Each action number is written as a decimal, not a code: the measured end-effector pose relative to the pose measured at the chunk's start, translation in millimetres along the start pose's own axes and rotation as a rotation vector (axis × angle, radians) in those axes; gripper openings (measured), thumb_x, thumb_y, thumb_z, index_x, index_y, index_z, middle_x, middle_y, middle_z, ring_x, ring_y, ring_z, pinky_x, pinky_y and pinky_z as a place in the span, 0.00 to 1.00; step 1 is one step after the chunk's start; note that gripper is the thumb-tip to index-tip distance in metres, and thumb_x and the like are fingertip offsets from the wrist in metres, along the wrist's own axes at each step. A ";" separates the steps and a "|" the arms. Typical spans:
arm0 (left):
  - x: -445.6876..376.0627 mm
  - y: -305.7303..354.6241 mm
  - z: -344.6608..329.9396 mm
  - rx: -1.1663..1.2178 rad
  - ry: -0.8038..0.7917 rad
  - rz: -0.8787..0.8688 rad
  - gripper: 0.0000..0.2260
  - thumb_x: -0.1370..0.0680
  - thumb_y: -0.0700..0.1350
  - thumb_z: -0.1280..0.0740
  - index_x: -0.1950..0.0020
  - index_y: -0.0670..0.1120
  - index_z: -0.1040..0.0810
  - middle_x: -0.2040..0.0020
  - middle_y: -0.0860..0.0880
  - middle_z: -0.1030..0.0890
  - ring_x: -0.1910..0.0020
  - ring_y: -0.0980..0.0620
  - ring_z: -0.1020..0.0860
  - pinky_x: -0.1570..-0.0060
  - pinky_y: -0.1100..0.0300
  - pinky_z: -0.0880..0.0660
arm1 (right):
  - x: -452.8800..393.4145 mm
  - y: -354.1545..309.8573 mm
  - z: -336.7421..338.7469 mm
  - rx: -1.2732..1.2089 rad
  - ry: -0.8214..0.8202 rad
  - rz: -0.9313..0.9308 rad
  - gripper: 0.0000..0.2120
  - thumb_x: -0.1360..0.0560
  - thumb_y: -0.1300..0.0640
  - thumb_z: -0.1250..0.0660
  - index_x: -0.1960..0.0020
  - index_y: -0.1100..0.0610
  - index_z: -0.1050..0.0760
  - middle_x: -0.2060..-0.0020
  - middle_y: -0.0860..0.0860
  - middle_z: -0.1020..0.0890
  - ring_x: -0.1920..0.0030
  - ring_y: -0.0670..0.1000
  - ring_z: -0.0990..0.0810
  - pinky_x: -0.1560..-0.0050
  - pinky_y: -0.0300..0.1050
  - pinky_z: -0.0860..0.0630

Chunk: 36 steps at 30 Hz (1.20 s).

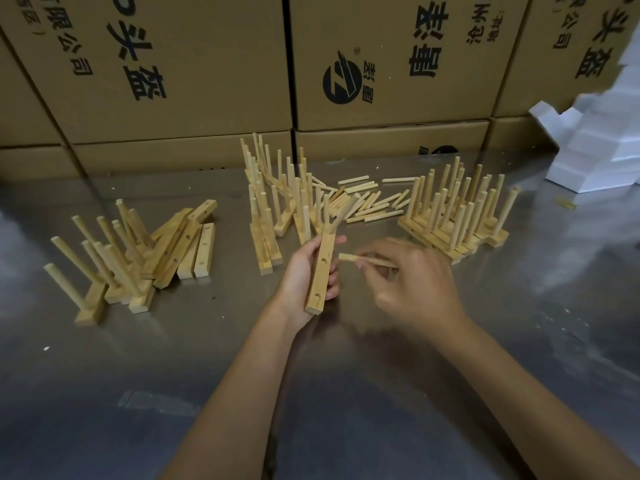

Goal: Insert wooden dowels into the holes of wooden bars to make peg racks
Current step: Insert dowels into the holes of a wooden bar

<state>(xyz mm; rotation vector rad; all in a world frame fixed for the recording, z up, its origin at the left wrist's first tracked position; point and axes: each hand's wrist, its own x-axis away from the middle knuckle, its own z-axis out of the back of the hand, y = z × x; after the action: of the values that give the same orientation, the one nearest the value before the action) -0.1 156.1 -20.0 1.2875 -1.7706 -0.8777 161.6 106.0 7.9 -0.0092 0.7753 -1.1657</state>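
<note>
The person's left hand (304,271) is wrapped round a wooden bar (322,271), holding it up off the metal table (346,393) with its drilled face turned toward the right, which I take to be so the two open holes are easy to reach; one dowel already seems to stand in the far end, though it is blurred. The right hand (412,285) pinches a loose dowel (363,260) between curled fingers and thumb, its free tip pointing at the bar and just short of the middle hole, so that looks to be the next one filled. Supplies sit within arm's reach: loose dowels (367,202) scattered behind the hands, undrilled-looking spare bars (194,251) to the left, really bars with empty holes, and finished racks (457,216) stood together on the right, more in the middle (273,202) and left (100,268). Cardboard boxes (173,64) wall the back.
</note>
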 end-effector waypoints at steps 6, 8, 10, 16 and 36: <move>6.3 -5.1 -7.8 -0.007 -0.001 -0.017 0.16 0.16 0.51 0.42 0.56 0.46 0.20 0.70 0.50 0.29 0.75 0.55 0.34 0.82 0.65 0.39 | -13.1 -22.7 9.3 0.117 -0.118 0.159 0.10 0.23 0.56 0.34 0.45 0.46 0.18 0.60 0.41 0.27 0.59 0.44 0.28 0.63 0.42 0.31; 7.6 -4.8 -7.5 0.003 0.009 -0.020 0.15 0.16 0.51 0.42 0.57 0.46 0.23 0.72 0.50 0.29 0.76 0.55 0.34 0.82 0.65 0.40 | -20.5 -28.8 12.2 0.174 -0.199 0.223 0.10 0.23 0.58 0.36 0.46 0.49 0.19 0.55 0.43 0.24 0.54 0.47 0.24 0.60 0.45 0.25; 8.2 -4.9 -6.9 0.014 0.016 -0.020 0.16 0.16 0.49 0.43 0.60 0.45 0.24 0.72 0.50 0.29 0.77 0.56 0.34 0.82 0.64 0.41 | -29.8 -34.8 16.5 0.219 -0.288 0.280 0.09 0.25 0.58 0.33 0.46 0.52 0.20 0.53 0.46 0.22 0.53 0.49 0.23 0.59 0.46 0.24; 8.8 -3.7 -6.4 0.073 0.024 -0.005 0.23 0.15 0.45 0.46 0.68 0.45 0.25 0.74 0.50 0.30 0.79 0.55 0.34 0.83 0.66 0.40 | -52.3 -48.0 18.8 0.255 -0.479 0.233 0.11 0.29 0.59 0.28 0.46 0.54 0.19 0.52 0.47 0.18 0.51 0.51 0.19 0.53 0.48 0.22; 5.7 -5.7 -2.7 0.048 0.083 -0.023 0.16 0.15 0.48 0.45 0.57 0.44 0.27 0.71 0.49 0.32 0.77 0.54 0.36 0.82 0.64 0.40 | -57.3 -54.7 4.0 0.066 -0.391 -0.046 0.03 0.30 0.62 0.31 0.58 0.59 0.18 0.58 0.53 0.19 0.51 0.54 0.20 0.56 0.47 0.20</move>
<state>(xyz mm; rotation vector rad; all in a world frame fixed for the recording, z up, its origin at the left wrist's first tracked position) 3.6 148.9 -22.6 1.3580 -1.7244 -0.7869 109.4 128.5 63.2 -0.1957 0.3924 -1.1853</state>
